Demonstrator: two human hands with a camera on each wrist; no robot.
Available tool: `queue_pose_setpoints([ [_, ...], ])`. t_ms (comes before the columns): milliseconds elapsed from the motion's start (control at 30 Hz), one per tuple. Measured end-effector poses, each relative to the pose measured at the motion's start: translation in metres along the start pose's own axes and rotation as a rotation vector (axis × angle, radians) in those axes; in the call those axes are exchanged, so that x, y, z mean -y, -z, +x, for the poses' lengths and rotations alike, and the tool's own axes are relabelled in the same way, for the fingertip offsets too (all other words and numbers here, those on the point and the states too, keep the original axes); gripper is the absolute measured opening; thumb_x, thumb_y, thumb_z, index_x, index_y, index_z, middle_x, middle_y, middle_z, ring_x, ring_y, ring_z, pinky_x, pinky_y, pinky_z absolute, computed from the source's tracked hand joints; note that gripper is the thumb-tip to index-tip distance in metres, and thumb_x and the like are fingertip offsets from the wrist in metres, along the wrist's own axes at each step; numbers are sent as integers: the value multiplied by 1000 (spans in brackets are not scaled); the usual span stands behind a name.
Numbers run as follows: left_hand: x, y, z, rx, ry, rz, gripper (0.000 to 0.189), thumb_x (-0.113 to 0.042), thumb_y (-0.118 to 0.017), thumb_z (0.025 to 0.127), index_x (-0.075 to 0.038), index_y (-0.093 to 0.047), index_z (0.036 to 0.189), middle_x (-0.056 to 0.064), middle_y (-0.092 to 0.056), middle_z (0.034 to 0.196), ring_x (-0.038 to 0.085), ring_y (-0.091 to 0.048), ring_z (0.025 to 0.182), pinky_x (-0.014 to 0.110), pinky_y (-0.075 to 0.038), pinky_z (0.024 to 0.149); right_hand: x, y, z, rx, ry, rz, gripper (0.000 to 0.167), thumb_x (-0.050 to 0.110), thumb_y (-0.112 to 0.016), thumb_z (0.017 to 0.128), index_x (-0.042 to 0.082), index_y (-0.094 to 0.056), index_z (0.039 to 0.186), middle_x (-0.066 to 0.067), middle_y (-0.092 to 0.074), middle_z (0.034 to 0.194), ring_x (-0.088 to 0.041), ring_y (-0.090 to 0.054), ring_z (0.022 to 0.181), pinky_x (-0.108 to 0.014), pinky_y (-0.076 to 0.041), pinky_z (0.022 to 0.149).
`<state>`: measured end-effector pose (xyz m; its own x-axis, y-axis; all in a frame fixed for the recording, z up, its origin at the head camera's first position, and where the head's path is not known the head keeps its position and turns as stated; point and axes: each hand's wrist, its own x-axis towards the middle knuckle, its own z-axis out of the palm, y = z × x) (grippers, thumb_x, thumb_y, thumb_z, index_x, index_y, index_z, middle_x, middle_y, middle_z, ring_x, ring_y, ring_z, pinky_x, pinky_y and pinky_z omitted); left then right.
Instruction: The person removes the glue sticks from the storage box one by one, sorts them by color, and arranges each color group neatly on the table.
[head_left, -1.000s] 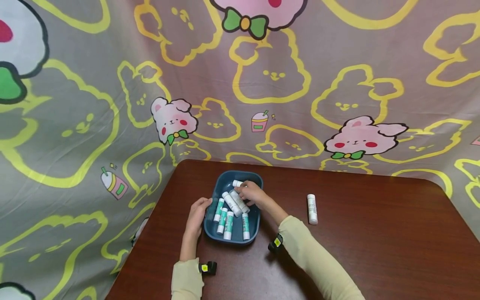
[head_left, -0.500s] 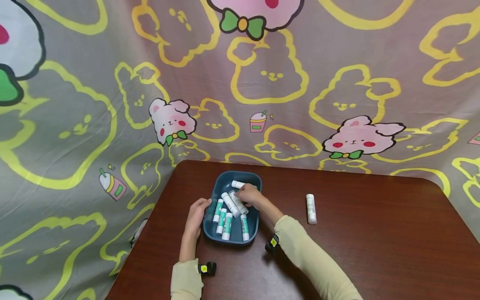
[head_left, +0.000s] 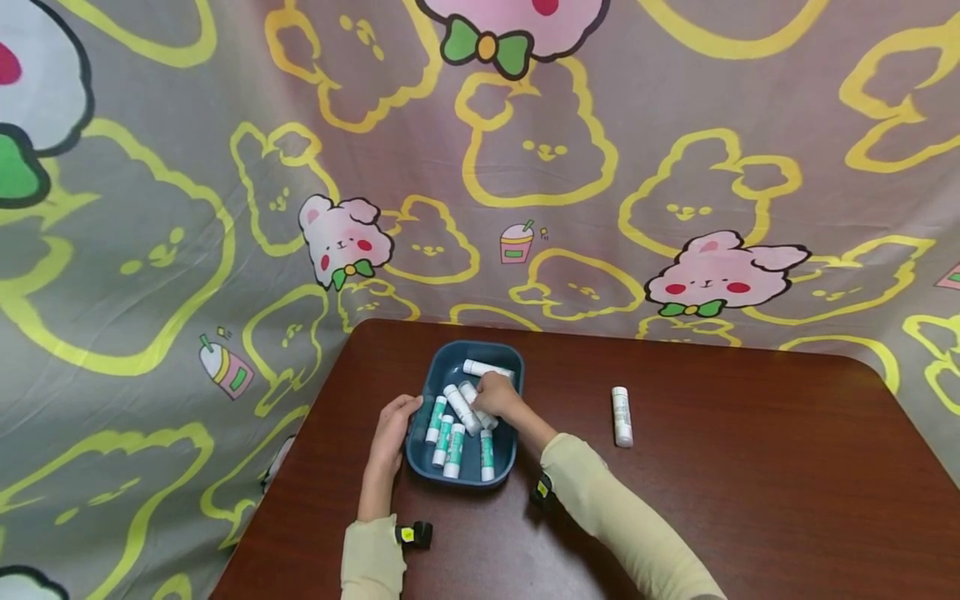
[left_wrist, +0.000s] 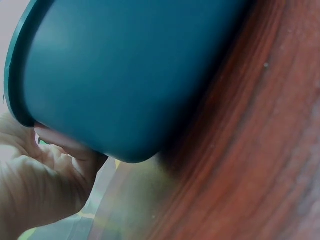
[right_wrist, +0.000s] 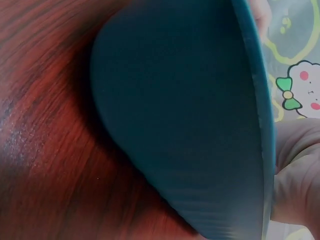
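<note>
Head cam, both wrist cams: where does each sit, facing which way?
Head: on the head, facing forward and down at the table, bin and printed cloth; both sleeves, left hand and right hand show.
Left wrist: on the left wrist, facing the bin's outer wall; part of the left hand shows at lower left.
Right wrist: on the right wrist, also facing the outer wall; the right hand shows partly at right, possibly the left at top.
Shared by both wrist views: bin, table, printed cloth.
</note>
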<state>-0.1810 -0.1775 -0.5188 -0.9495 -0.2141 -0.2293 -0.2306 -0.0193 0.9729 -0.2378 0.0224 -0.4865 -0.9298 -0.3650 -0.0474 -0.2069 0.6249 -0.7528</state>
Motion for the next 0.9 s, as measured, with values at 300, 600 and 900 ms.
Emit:
queue_pose_setpoints([
  [300,-2,-3,3,3,-7,10,27,-20,-60,104,5,-64,94,6,-56,76,18,-53,70,30,-43,64,5,18,-3,-79,41,84,47,-5,-70,84,13,-38,54,9,-22,53,-6,-18,49,-23,-23,49],
  [600,-1,0,2,-8,13,25,25,-19,-62,102,2,-64,88,2,-53,71,16,-50,65,30,-42,61,5,49,-19,-79,-163,387,28,3,-75,90,-11,-71,114,-17,-71,104,-17,-66,78,-33,-58,70],
  [900,-1,1,-1,3,0,32,26,-20,-62,103,1,-64,88,2,-51,69,16,-48,66,30,-40,61,-23,90,-48,-45,-236,642,39,7,-70,96,-14,-61,127,-14,-70,101,-17,-69,85,-37,-58,79],
])
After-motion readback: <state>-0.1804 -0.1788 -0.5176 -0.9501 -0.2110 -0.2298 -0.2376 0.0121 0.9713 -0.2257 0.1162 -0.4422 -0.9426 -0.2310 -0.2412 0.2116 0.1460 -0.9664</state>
